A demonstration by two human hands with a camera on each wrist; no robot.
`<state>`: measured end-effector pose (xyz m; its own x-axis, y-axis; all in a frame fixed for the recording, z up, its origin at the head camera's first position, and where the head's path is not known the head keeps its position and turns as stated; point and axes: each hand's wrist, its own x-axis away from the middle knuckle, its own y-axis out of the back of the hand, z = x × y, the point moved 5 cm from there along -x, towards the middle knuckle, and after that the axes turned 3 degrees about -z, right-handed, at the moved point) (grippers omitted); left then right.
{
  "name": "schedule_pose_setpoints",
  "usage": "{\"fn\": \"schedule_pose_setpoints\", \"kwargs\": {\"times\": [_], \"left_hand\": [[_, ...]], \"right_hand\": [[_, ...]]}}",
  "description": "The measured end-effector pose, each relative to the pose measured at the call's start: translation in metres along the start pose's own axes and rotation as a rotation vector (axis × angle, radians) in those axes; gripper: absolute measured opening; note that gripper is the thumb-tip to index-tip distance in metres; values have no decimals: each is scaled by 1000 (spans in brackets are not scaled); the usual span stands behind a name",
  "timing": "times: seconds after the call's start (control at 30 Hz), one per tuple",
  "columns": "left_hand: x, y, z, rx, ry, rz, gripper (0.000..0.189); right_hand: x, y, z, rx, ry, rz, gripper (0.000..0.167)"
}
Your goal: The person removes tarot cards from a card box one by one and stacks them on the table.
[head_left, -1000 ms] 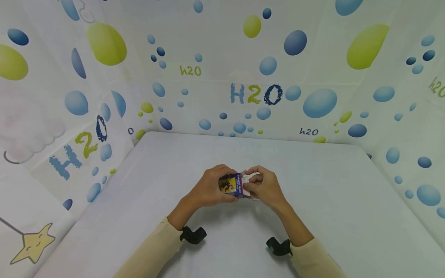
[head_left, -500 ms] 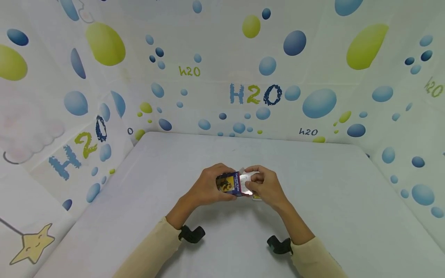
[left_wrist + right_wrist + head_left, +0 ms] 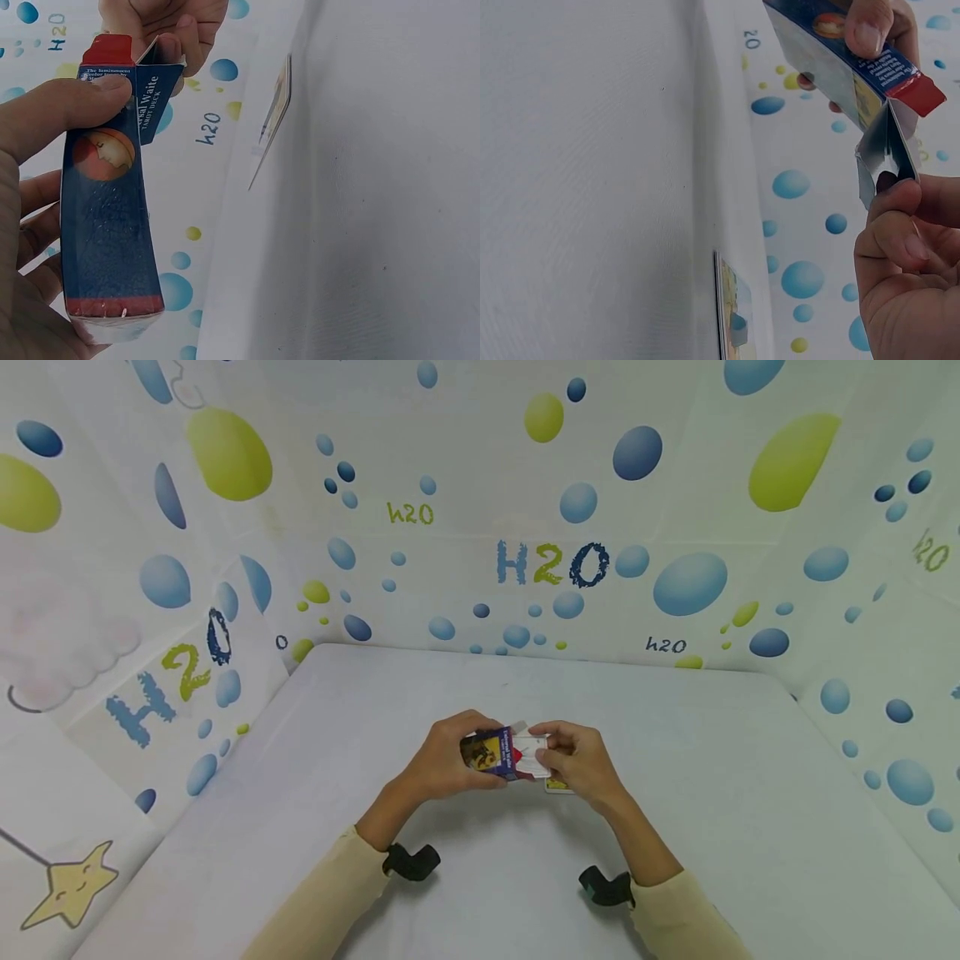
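Observation:
My left hand grips a dark blue tarot card box above the table, its thumb on the narrow side panel. "Universal Waite Tarot Deck" is printed near the box's mouth. At that end the lid flap is bent outward, with a small red side tab sticking up. Thumb and finger of my right hand pinch the flap's edge, seen closely in the right wrist view. A thin stack of cards lies on the table, partly hidden below the right hand.
The table is covered in white cloth. Around it hang white curtain walls printed with blue and green dots and "H2O" lettering. Black wrist mounts sit on both forearms.
The box has shifted slightly left in my left hand and the right hand slightly right. More of the white and red area at the box's mouth shows, and the card stack is less hidden.

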<state>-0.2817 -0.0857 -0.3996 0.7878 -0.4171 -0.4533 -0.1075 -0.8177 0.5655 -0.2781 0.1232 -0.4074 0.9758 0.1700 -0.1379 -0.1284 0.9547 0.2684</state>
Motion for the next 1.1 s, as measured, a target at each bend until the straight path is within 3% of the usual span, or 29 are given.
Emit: {"fn": "schedule_pose_setpoints", "kwargs": {"times": [0.87,1.1], "left_hand": [[1,7,12,2,62,-30,67],[2,10,16,-3,54,-53,67]], "right_hand": [[-2,4,-3,1,-5,-32,27],[-3,5,-5,6,-11,-46,26]]}}
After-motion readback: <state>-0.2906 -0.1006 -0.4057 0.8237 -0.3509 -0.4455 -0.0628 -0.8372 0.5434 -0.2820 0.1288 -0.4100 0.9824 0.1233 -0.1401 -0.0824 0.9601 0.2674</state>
